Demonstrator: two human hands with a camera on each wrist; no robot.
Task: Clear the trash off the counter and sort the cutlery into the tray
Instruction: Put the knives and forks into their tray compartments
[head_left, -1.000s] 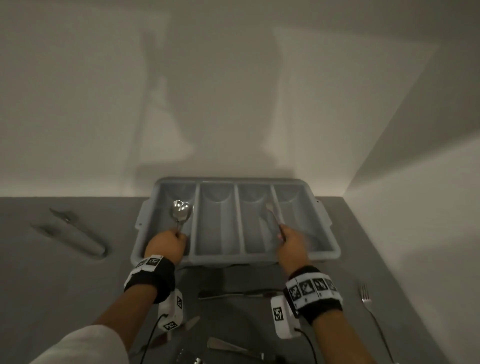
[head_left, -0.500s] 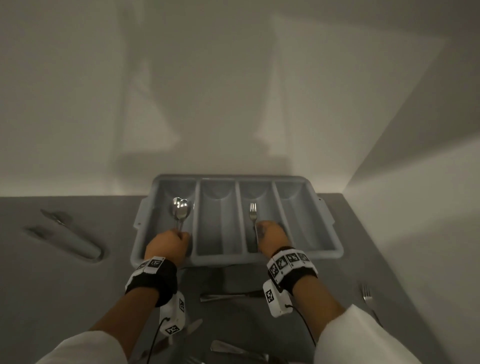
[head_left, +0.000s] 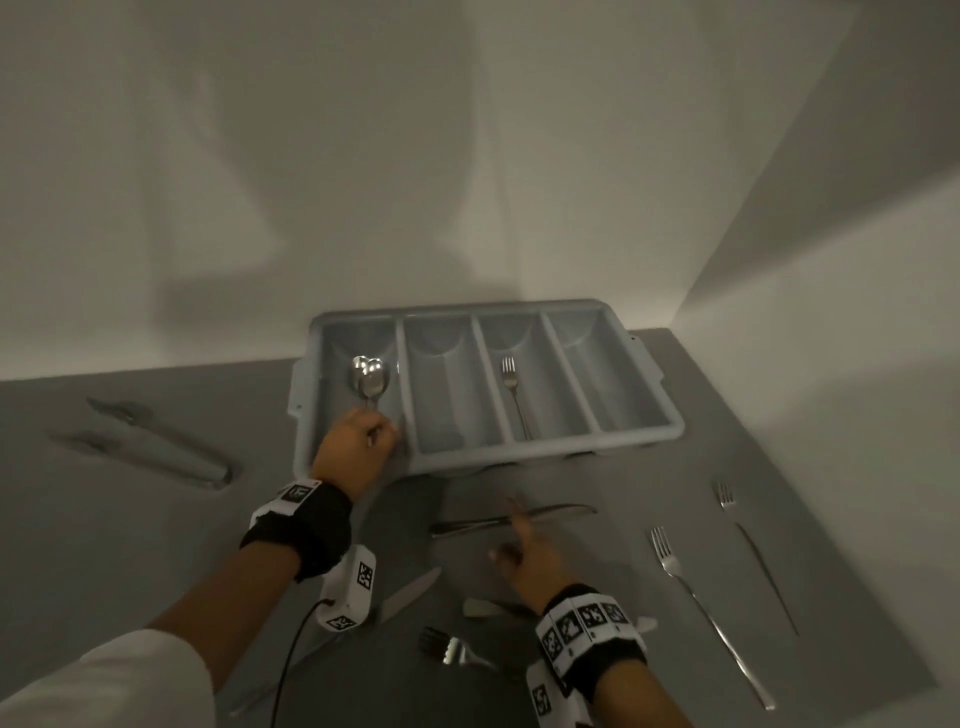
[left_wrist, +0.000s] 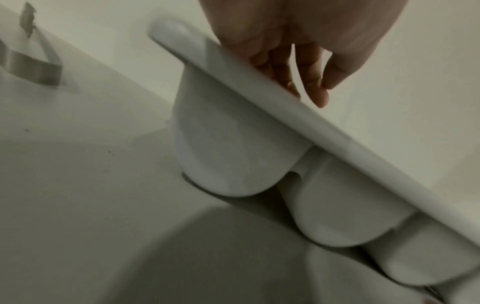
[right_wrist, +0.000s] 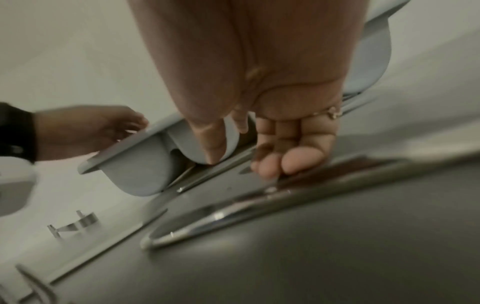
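Step in hand: judged to be pickup of the knife (head_left: 550, 513) by the right hand (head_left: 530, 566).
Right grip: wide, with thumb and fingers spread and holding nothing. The fingertips (right_wrist: 301, 162) are at or just above the knife; contact is uncertain.
Knife position: directly under the fingertips, on the counter (head_left: 104, 545), between the grip and the near wall of the tray (head_left: 670, 421).
Knife long axis: crosswise to the reaching fingers, roughly parallel to that wall, tapered end to the grip's right.
Nearer hand: right. The left hand (head_left: 353, 452) is well off to the left, at the tray's leftmost compartment.
Left grip: at the handles of the spoons (head_left: 370, 382); whether it pinches one cannot be told.
Move requirement: probably a pinch across the knife's narrow width, then a turn to line it up with a compartment.
Sorted: one fork (head_left: 511, 384), third compartment from the left.
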